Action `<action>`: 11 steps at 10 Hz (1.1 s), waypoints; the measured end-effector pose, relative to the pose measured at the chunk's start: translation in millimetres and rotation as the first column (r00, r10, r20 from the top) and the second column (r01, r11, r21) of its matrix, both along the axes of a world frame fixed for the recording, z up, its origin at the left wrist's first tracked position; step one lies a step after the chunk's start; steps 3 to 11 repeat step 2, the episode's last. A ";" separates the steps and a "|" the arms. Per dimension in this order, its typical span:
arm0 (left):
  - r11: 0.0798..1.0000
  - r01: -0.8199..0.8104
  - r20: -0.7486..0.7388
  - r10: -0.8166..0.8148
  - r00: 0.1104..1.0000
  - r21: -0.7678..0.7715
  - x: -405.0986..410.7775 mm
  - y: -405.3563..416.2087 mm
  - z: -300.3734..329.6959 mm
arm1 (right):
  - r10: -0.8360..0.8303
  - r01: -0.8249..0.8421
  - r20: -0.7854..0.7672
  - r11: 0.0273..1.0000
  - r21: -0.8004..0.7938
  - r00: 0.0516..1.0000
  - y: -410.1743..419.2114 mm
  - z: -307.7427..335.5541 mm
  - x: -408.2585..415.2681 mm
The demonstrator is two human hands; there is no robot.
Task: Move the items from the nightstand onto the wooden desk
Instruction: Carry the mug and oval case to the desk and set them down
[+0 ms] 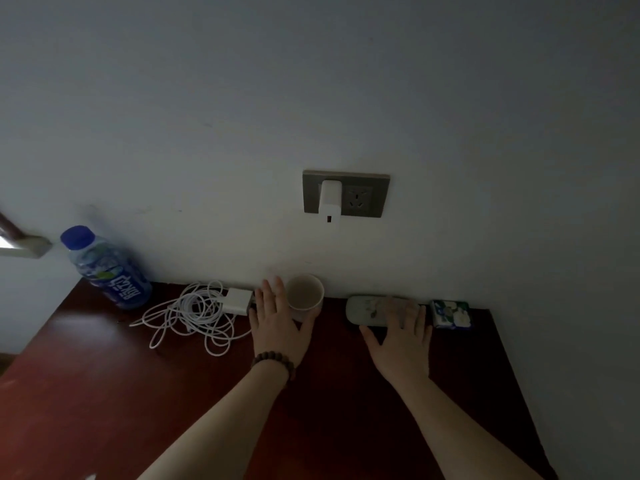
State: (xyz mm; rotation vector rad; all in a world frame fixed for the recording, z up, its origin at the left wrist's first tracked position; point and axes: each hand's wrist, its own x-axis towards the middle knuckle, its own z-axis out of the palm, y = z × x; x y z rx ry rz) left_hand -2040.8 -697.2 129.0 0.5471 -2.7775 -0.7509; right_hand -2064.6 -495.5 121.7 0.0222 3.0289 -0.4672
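Observation:
A dark red-brown wooden top (104, 393) stands against a pale wall. Along its back edge, from left to right, are a blue-capped drink bottle (110, 271), a tangle of white cable with a white charger block (204, 308), a pale cup (306, 292), an oblong pale case with a flower print (372, 310) and a small green-and-white tissue pack (452, 313). My left hand (277, 323), fingers spread, reaches around the cup's left side and front. My right hand (401, 336) lies with fingers apart over the case's right end. Whether either hand grips is unclear.
A grey wall socket plate (363, 194) with a white plug-in adapter (330, 199) hangs above the cup. A lit window ledge shows at the far left (20, 245). The top's right edge runs diagonally down from near the tissue pack.

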 end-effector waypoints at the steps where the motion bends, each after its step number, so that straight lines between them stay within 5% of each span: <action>1: 0.996 0.072 -0.002 -0.073 0.997 -0.055 14.4 0.4 11.9 | -0.026 0.026 -0.019 1.000 0.000 0.999 4.2 16.1 16.1; 2: 0.983 0.173 -0.030 -0.175 0.984 -0.055 33.6 6.6 26.2 | -0.059 0.060 -0.048 0.998 0.027 0.997 5.6 31.7 38.4; 11: 0.983 0.173 -0.030 -0.175 0.984 -0.055 33.6 6.6 26.2 | -0.059 0.060 -0.048 0.998 0.027 0.997 5.6 31.7 38.4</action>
